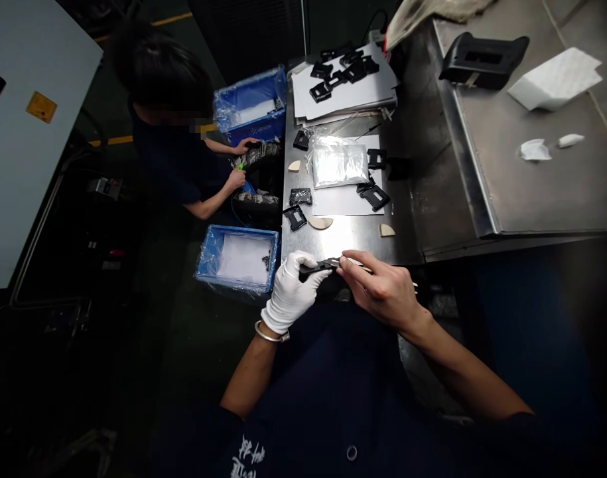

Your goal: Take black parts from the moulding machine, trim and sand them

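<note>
My left hand (292,292), in a white glove, is closed around a black plastic part (316,268) just off the table's near edge. My bare right hand (383,289) pinches a slim knife (335,263) with a metal blade, its tip against the part's right end. A little of a pale handle shows between and behind the fingers; the rest is hidden. Beyond my hands, black plastic frames (375,197) lie around a clear bag (340,166) on white paper. Another black frame (295,218) and a pale curved piece (321,224) lie nearer to me.
More black frames (350,66) rest on a paper stack (308,99) at the table's far end. Blue bins (276,265) lined with plastic stand at the left, where a co-worker (168,133) sits. A raised metal bench (532,179) at right bears a black housing (482,60) and white foam (556,79).
</note>
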A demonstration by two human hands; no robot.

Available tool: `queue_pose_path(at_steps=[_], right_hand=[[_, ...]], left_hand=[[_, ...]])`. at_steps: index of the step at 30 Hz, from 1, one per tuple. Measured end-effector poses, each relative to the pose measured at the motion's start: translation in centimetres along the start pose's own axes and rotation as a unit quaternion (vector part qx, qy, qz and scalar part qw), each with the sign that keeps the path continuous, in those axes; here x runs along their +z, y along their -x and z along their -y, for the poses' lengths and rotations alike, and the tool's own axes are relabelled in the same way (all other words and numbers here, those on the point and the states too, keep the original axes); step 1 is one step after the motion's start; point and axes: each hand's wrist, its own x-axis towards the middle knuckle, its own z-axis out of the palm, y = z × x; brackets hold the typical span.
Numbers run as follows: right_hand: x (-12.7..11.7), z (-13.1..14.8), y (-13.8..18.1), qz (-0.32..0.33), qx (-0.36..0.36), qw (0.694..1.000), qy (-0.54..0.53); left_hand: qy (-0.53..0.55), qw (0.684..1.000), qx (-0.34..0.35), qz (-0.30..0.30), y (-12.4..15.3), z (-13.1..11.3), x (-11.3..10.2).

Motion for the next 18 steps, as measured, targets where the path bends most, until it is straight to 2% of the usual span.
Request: queue_pose_path(at_steps=[11,15,18], right_hand=[[0.1,-1.3,0.7,0.024,-0.027,0.997,-0.066],[0.4,-1.9,0.9,0.049,-0.067,0.993,-0.080],[0.6,-2.4,0.8,0.074,-0.065,0.985,-0.144]], left_hand=[[-0.034,0.997,-0.051,-0.051,2.0,-1.8,0.8],[-0.035,0.993,-0.094,-0.069,2.9,-2.2,1.2],[-0.055,0.989,-0.119,-0.071,3.3,-2.1,0.9]])
